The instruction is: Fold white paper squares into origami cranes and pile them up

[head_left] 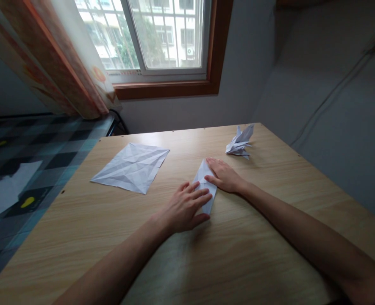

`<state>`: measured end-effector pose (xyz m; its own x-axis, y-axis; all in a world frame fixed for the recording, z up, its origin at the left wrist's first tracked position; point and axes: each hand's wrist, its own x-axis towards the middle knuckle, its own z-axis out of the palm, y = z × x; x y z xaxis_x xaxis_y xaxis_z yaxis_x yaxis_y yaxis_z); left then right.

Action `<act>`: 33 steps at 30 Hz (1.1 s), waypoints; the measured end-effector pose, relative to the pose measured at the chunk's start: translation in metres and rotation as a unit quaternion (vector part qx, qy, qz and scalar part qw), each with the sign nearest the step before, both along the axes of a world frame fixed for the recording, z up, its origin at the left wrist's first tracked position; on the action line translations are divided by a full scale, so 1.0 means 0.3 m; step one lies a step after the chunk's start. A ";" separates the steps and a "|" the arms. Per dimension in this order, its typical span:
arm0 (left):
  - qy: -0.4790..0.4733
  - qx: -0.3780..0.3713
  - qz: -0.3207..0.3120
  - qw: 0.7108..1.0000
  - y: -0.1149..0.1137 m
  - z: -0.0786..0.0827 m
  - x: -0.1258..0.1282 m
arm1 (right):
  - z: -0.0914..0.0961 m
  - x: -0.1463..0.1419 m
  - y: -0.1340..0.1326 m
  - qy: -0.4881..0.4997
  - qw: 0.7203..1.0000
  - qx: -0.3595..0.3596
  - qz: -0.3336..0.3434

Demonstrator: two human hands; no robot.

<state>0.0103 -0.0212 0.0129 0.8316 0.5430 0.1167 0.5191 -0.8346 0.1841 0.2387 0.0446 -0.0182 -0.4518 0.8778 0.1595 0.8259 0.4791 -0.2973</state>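
A folded piece of white paper, narrow and diamond-shaped, lies flat on the wooden table. My left hand rests over its lower left part, fingers stretched out and spread across the paper. On the upper right side, my right hand lies flat with its fingers extended along the paper's edge and the thumb on its face. Parts of the paper are hidden under both hands.
A creased, unfolded white sheet lies at the left of the table. Toward the back right stands a spiky folded paper figure. Beyond the left edge is a checked cloth with loose white paper on it.
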 end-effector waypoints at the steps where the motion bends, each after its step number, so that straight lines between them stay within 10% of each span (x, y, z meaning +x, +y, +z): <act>1: -0.002 -0.001 0.005 1.000 -0.001 0.002 0.001 | -0.002 0.005 -0.010 0.019 1.000 0.008 -0.018; 7: -0.055 -0.008 0.028 0.998 0.007 -0.009 0.002 | -0.010 0.033 -0.082 0.074 0.996 0.037 -0.034; 15: -0.150 0.024 0.264 0.952 0.054 -0.037 -0.010 | 0.007 0.009 -0.126 0.173 0.982 0.003 -0.078; 33: -0.191 -0.003 0.246 0.950 0.072 -0.043 -0.007 | 0.037 -0.007 -0.156 0.250 0.966 -0.016 -0.056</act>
